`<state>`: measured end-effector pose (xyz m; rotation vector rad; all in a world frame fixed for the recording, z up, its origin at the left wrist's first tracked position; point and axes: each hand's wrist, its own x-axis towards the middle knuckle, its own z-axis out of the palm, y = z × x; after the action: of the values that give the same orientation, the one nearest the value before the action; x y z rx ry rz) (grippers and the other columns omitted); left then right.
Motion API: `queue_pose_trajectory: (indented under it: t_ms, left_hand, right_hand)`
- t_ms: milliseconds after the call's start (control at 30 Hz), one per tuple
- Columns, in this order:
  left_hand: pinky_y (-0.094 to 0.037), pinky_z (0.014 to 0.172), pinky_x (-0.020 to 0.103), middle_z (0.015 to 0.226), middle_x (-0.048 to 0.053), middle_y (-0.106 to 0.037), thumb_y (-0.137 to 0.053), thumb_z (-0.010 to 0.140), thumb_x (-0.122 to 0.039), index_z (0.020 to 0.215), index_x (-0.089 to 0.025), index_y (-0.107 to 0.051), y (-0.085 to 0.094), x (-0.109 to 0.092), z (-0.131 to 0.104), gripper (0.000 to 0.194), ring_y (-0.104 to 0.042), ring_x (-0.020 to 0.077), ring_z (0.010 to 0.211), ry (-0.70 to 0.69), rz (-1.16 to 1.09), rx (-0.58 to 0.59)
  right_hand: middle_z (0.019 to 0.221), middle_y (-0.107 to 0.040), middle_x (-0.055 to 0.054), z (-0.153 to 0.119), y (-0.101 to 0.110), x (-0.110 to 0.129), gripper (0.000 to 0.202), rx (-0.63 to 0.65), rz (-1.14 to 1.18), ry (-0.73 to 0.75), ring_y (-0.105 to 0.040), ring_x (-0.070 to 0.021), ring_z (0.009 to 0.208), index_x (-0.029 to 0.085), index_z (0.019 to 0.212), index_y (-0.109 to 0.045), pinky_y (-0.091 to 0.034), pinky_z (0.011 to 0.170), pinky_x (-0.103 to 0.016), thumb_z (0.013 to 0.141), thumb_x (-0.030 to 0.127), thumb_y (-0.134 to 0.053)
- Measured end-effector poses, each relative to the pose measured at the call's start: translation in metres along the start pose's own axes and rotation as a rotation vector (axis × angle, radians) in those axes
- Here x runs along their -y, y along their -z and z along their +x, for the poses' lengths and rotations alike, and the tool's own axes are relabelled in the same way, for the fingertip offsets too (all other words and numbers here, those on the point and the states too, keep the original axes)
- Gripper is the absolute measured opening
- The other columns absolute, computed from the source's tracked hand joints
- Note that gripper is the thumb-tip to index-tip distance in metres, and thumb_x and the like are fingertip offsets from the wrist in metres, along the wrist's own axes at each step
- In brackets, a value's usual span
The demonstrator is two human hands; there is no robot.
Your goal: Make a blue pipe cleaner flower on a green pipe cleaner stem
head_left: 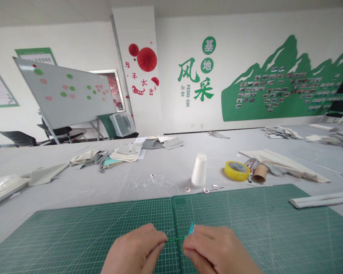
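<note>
Table (82,196), pale grey, spreads wide before us; two green mats, a left one (82,228) and a right one (263,217), lie side by side on it at our edge, their seam running away from us; beyond them we see a white cone (199,171) standing upright, a roll of yellow tape (236,171) and a brown tube (260,173) to its right, loose thread (153,184) to its left, and scraps of cloth (127,152) farther back; past the table stand a whiteboard (65,91) on the left and a white wall (174,49) with a green mountain mural (263,87).

Our left hand (137,247) and right hand (214,247) are apart but near each other, thumb and fingers of each pinched on a thin green strip (175,240); it is in front of us where the mats meet, its long axis running left to right, nearly level and across the seam; a small blue piece (191,228) points upward at the right fingertips; we cannot tell whether it joins the strip.
</note>
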<state>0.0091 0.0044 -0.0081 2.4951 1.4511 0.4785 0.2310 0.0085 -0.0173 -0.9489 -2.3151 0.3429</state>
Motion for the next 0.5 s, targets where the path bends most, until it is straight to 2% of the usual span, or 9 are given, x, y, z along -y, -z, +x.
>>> queue_pose_trajectory:
  t_ms: [133, 200, 300, 500]
  left_hand:
    - [-0.053, 0.068, 0.022, 0.083, -0.001, -0.071, -0.049, 0.093, -0.022, 0.095, -0.026, -0.069, -0.003, 0.008, -0.002, 0.020, -0.069, 0.0164, 0.075, 0.070, -0.117, -0.188]
    - [-0.053, 0.067, 0.021, 0.082, -0.001, -0.072, -0.053, 0.092, -0.024, 0.095, -0.026, -0.070, -0.004, 0.011, -0.002, 0.018, -0.069, 0.0159, 0.073, 0.075, -0.182, -0.245]
    - [-0.053, 0.063, 0.020, 0.077, -0.002, -0.072, -0.055, 0.091, -0.025, 0.092, -0.026, -0.072, -0.004, 0.013, -0.001, 0.017, -0.068, 0.0155, 0.069, 0.082, -0.269, -0.272]
    - [-0.051, 0.060, 0.020, 0.071, -0.002, -0.070, -0.061, 0.086, -0.031, 0.084, -0.026, -0.074, -0.002, 0.007, 0.001, 0.014, -0.065, 0.0160, 0.065, 0.182, -0.437, -0.306]
  right_hand:
    - [0.059, -0.067, -0.005, 0.001, -0.003, 0.000, 0.033, 0.033, -0.044, 0.008, -0.060, -0.0159, 0.050, 0.017, 0.072, -0.070, -0.039, 0.046, -0.027, 0.089, 0.014, -0.042]
    - [0.060, -0.069, -0.005, 0.002, -0.004, 0.000, 0.033, 0.053, -0.008, -0.013, -0.063, -0.0161, 0.051, 0.016, 0.074, -0.070, -0.041, 0.047, -0.026, 0.089, 0.013, -0.040]
    - [0.064, -0.071, -0.006, 0.004, -0.004, -0.001, 0.032, 0.073, 0.046, -0.043, -0.065, -0.0170, 0.054, 0.017, 0.077, -0.069, -0.044, 0.050, -0.025, 0.089, 0.014, -0.039]
    - [0.066, -0.071, -0.006, 0.005, -0.006, -0.004, 0.031, 0.091, 0.127, -0.059, -0.064, -0.0167, 0.058, 0.017, 0.075, -0.068, -0.044, 0.054, -0.024, 0.089, 0.017, -0.040]
